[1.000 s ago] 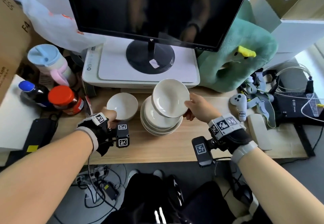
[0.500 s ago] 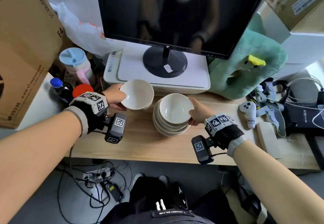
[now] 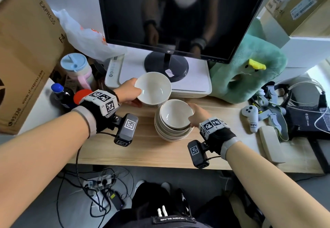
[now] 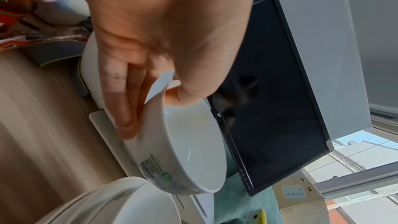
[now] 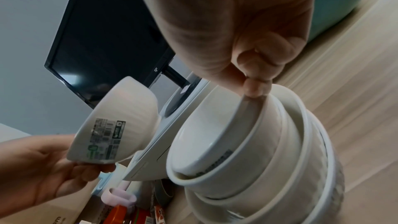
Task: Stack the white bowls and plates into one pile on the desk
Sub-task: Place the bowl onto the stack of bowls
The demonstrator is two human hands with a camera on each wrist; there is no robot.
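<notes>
From the head camera, the left hand (image 3: 127, 92) holds a white bowl (image 3: 153, 88) by its rim, raised above the desk (image 3: 142, 149) just left of and behind the pile (image 3: 172, 120); the right hand (image 3: 197, 114) pinches the rim of the top bowl (image 3: 175, 114), nested in the pile. At the left wrist, the thumb lies inside the tilted bowl's rim with fingers (image 4: 120, 101) along its outer wall. At the right wrist, thumb and fingertips (image 5: 254, 88) pinch the top bowl's rim; both bowls look empty.

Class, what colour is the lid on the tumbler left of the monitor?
Light blue lid; clearest in the head view.
</notes>
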